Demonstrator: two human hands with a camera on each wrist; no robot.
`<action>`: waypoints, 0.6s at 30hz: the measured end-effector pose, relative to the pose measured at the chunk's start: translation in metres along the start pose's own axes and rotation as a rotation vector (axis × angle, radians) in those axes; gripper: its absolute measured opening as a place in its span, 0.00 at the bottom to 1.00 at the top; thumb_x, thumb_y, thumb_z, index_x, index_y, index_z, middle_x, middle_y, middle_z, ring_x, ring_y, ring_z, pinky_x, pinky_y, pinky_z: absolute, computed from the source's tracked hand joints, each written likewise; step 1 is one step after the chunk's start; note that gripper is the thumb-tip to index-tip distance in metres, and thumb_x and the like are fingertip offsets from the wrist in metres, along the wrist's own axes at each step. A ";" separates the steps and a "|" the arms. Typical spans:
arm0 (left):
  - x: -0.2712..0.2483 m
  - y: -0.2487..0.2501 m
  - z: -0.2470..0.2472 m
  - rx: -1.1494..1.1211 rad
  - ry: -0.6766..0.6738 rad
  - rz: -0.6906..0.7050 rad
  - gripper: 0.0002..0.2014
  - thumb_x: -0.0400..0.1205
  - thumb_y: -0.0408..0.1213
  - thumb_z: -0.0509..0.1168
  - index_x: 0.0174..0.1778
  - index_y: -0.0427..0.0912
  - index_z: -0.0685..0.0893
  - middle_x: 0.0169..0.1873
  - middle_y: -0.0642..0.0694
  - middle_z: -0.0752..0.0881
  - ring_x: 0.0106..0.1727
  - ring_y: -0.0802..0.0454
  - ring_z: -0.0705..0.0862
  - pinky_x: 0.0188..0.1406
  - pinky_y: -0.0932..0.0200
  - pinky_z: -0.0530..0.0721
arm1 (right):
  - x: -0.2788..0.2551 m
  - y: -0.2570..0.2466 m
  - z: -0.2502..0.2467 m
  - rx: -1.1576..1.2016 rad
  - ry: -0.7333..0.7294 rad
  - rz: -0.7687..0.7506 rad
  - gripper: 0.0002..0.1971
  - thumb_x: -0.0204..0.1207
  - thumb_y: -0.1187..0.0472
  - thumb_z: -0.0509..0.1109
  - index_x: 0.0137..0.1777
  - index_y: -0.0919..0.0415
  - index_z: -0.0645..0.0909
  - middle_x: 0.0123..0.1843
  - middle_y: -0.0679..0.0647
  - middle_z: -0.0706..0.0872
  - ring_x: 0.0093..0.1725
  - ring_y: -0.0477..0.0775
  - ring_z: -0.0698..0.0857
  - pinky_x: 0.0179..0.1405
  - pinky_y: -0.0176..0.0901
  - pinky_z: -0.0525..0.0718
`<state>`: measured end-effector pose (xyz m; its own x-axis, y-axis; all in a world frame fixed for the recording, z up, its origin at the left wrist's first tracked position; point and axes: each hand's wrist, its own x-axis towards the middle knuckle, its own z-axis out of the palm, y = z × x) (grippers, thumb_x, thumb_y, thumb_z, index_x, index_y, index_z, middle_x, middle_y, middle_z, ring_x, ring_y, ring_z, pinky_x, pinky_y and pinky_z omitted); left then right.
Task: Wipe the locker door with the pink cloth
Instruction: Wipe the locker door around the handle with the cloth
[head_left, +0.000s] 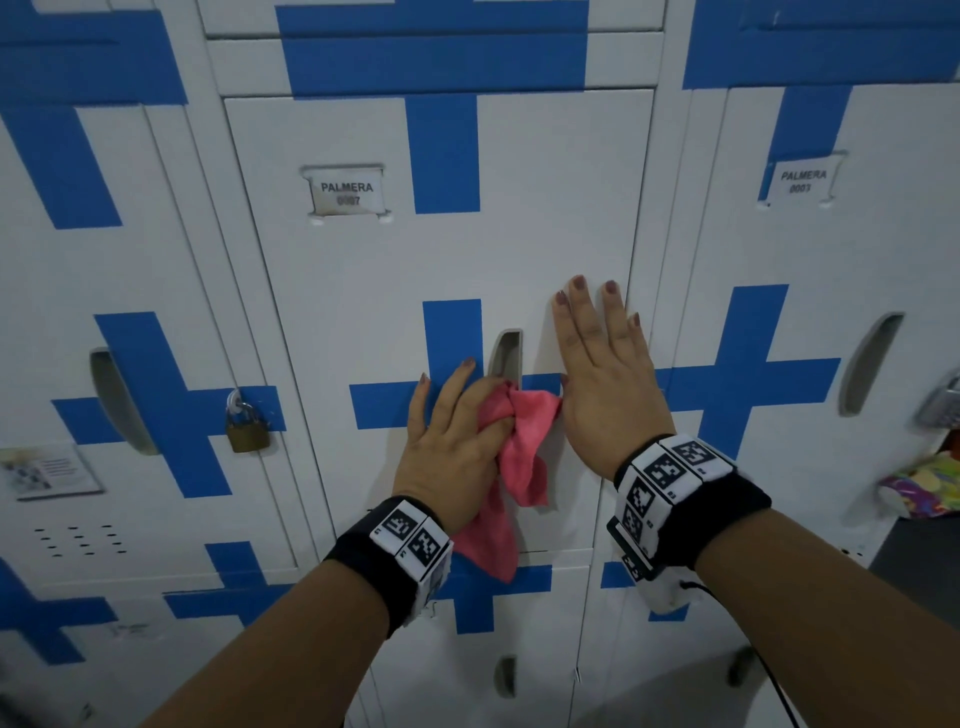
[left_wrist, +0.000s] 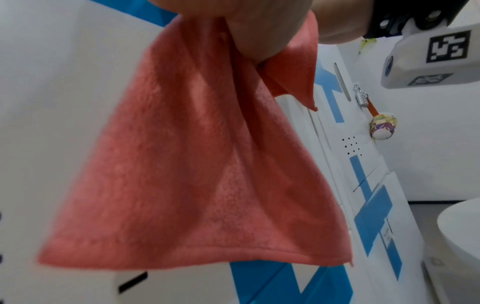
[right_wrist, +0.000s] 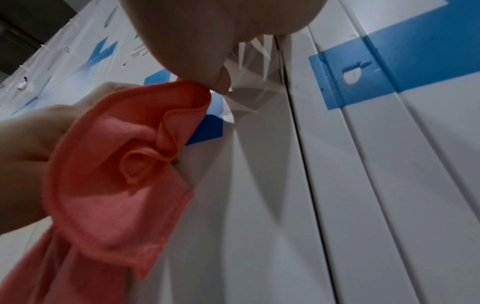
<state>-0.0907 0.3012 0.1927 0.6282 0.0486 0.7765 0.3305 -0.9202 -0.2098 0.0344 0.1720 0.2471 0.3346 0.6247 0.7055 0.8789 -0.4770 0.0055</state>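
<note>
**Cloth bunched at handle recess, door braced**

Left hand (head_left: 457, 441) grips the pink cloth (head_left: 511, 452) bunched against the locker door (head_left: 363, 291), just below the handle recess (head_left: 506, 353). Right hand (head_left: 602, 374) lies flat, fingers straight, near the door's right edge (holding nothing). Risk: the hanging tail leaves little cloth on the door, so the wipe may miss patches.

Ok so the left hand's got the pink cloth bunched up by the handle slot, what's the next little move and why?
Probably spread the pink cloth flat against the locker door and begin a stroke. The left hand grips it bunched, most of it dangling off the surface, so little fabric touches the metal. The right hand lies flat on the door beside it, apparently steadying it.
</note>
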 end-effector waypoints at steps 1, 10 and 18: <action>-0.001 0.000 0.000 -0.028 0.020 -0.012 0.15 0.76 0.43 0.61 0.56 0.53 0.85 0.69 0.50 0.69 0.78 0.43 0.60 0.78 0.38 0.45 | 0.000 0.000 0.000 -0.002 -0.003 0.001 0.46 0.72 0.70 0.62 0.83 0.56 0.37 0.84 0.48 0.33 0.82 0.56 0.33 0.81 0.56 0.39; -0.006 0.001 -0.010 -0.147 0.004 -0.040 0.14 0.73 0.43 0.61 0.51 0.46 0.85 0.55 0.44 0.82 0.56 0.46 0.76 0.54 0.50 0.67 | -0.001 0.000 -0.003 0.005 -0.013 0.003 0.46 0.73 0.69 0.64 0.83 0.55 0.38 0.84 0.47 0.34 0.83 0.55 0.34 0.81 0.54 0.40; -0.001 -0.002 -0.028 -0.498 -0.213 -0.224 0.19 0.76 0.49 0.50 0.49 0.39 0.77 0.45 0.42 0.75 0.33 0.40 0.79 0.31 0.50 0.78 | -0.004 0.000 -0.010 0.055 0.014 -0.005 0.40 0.76 0.67 0.63 0.84 0.57 0.46 0.85 0.50 0.42 0.84 0.56 0.41 0.82 0.57 0.51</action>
<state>-0.1114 0.2917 0.2092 0.7259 0.2927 0.6225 0.1333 -0.9477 0.2902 0.0294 0.1636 0.2517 0.3254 0.6182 0.7155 0.8982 -0.4387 -0.0294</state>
